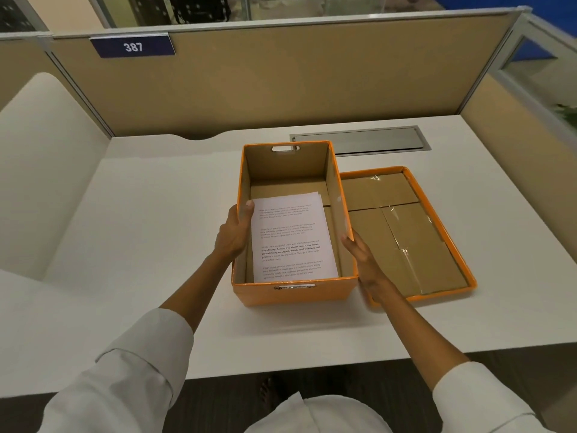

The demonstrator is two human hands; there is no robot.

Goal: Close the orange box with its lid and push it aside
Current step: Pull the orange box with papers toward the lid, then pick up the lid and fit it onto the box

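The orange box (293, 294) stands open in the middle of the white desk, with printed white sheets (292, 237) lying inside on its brown bottom. Its lid (443, 226) lies upside down on the desk directly to the right, touching the box. My left hand (232, 235) grips the box's left wall, thumb hooked over the rim and resting on the sheets. My right hand (363, 260) presses flat against the box's right wall, above the lid's near left corner.
A grey metal cable hatch (374, 141) is set flush in the desk (140, 245) behind the box. Beige partition walls (281, 82) close off the back and right side. A white curved panel (40, 170) rises at the left.
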